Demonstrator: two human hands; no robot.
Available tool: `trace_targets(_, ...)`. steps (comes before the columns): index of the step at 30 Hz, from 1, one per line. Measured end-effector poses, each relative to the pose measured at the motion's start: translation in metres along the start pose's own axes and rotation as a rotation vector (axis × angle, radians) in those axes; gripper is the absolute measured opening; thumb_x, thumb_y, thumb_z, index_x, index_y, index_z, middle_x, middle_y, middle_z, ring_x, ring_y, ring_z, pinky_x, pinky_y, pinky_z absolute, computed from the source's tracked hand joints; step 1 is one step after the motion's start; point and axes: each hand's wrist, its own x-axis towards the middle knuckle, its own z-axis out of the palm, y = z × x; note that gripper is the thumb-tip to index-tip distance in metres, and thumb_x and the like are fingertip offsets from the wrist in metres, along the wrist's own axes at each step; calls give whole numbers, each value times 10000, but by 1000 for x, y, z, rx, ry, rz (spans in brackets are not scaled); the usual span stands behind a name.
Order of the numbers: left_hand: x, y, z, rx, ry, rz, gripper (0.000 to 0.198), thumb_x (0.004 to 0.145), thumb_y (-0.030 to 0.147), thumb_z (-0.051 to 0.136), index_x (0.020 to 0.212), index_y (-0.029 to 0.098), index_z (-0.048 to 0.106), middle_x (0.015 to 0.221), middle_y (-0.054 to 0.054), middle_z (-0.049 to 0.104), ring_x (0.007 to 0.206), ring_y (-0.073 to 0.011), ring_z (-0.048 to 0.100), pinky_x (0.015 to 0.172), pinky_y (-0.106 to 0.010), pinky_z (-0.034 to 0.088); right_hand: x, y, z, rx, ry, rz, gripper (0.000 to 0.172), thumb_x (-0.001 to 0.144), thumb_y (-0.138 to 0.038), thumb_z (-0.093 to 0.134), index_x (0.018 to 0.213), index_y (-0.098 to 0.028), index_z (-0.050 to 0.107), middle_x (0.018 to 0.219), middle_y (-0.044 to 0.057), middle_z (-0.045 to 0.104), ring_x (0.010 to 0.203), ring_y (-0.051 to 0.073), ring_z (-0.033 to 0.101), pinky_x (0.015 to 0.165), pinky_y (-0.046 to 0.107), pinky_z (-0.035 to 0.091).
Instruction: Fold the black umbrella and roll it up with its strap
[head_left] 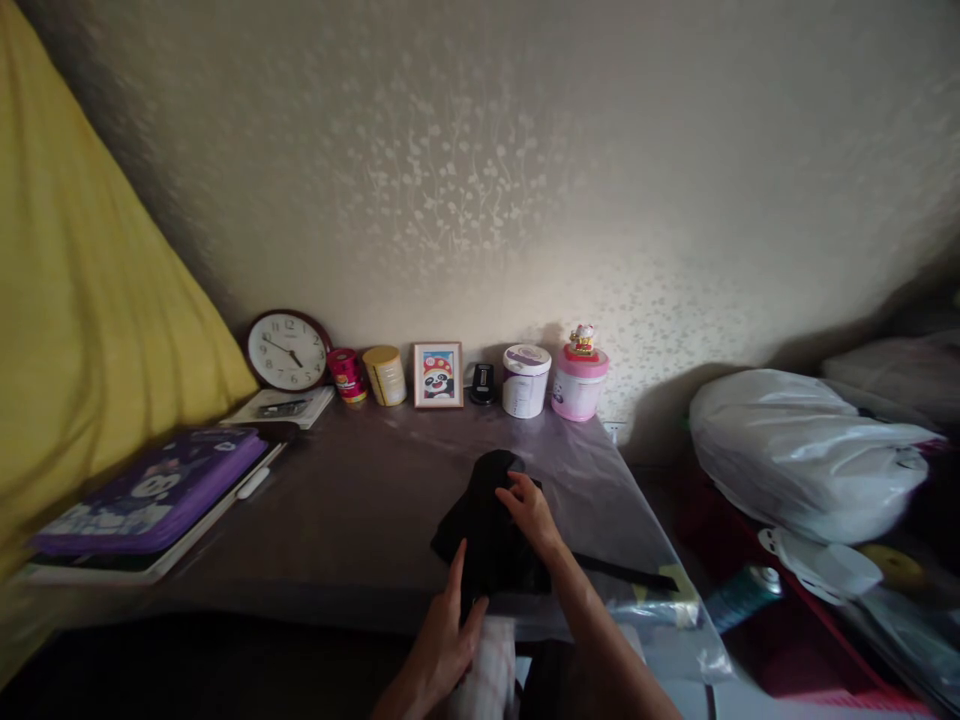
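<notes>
A black piece of cloth (484, 525) lies crumpled on the dark table (352, 510), near its front edge. My right hand (531, 510) rests on top of it with the fingers curled over the fabric, gripping it. My left hand (446, 635) sits at the cloth's near edge, fingers stretched out and lying against the fabric. A black strap (622, 572) runs off to the right from the cloth. Something pale and checked (491, 670) shows just below my hands.
Along the wall stand a round clock (288, 350), a red tin (346, 375), a gold tin (385, 375), a framed picture (438, 374), a white tub (526, 380) and a pink tub (578, 384). Purple books (150, 490) lie at left. White plastic bags (802, 450) sit at right.
</notes>
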Motion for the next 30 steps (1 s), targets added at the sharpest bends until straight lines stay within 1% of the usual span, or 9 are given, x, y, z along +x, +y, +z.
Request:
trace_targets(5, 0, 1, -1, -45, 18, -34, 748, 824, 370, 501, 1439, 177, 122, 1246, -136, 572, 1124, -255, 553, 935, -393, 439, -6, -4, 3, 148, -136, 67, 410, 727, -357, 508, 1078, -147, 535, 585, -37, 590, 501, 128, 558, 477, 246, 452)
trace_targets(9, -1, 1, -1, -61, 19, -53, 748, 824, 363, 502, 1439, 170, 123, 1204, -130, 602, 1120, -260, 553, 921, -392, 445, -16, -6, 1, 187, -223, 72, 376, 742, -311, 475, 1090, -171, 499, 694, -14, 630, 601, 131, 594, 520, 250, 483)
trace_targets(13, 0, -3, 0, -46, 41, -54, 736, 823, 354, 504, 1433, 149, 144, 1244, -133, 572, 1191, -250, 494, 968, -377, 407, -26, -5, 3, 89, -277, -108, 348, 753, -215, 467, 1098, -189, 502, 794, 5, 675, 705, 137, 600, 659, 292, 496)
trace_targets(16, 1, -6, 1, -27, 39, -23, 727, 825, 333, 499, 1428, 135, 144, 1311, -145, 512, 1230, -242, 455, 1011, -378, 366, -36, -5, 7, -64, -257, -289, 385, 735, -135, 497, 1112, -209, 513, 875, 8, 683, 782, 155, 588, 764, 332, 475)
trace_targets(18, 0, -5, 1, -16, 25, 5, 725, 837, 313, 475, 1430, 117, 106, 1345, -159, 472, 1253, -235, 429, 1032, -378, 340, -45, -8, 9, -161, -240, -380, 400, 733, -103, 516, 1112, -227, 530, 931, 12, 676, 843, 175, 574, 794, 347, 468)
trace_targets(22, -2, 2, 1, -27, 24, 29, 787, 849, 283, 448, 1433, 136, -58, 1386, -161, 419, 1270, -225, 409, 1048, -392, 311, -62, -15, 11, -316, -210, -501, 317, 776, -107, 526, 1056, -246, 582, 986, 26, 671, 928, 215, 548, 832, 382, 451)
trace_targets(25, -3, 8, 0, -14, 21, 29, 780, 842, 298, 459, 1440, 183, -29, 1383, -135, 432, 1249, -235, 436, 1034, -398, 326, -68, -14, 14, -355, -198, -533, 339, 798, -105, 506, 1095, -256, 565, 995, 32, 675, 932, 224, 553, 813, 388, 458)
trace_targets(28, -3, 11, -1, 16, 18, 43, 726, 824, 347, 489, 1437, 225, 121, 1331, -111, 499, 1132, -238, 547, 958, -362, 407, -70, -8, 14, -296, -192, -544, 428, 801, -95, 488, 1200, -248, 486, 1030, 33, 666, 959, 210, 560, 844, 388, 465)
trace_targets(30, -3, 13, -1, 18, -16, -8, 703, 839, 392, 463, 1436, 234, 128, 1148, -107, 633, 857, -212, 664, 765, -325, 506, -71, -4, 10, -226, -196, -549, 449, 813, -98, 465, 1238, -243, 446, 1065, 35, 647, 961, 183, 573, 862, 366, 476)
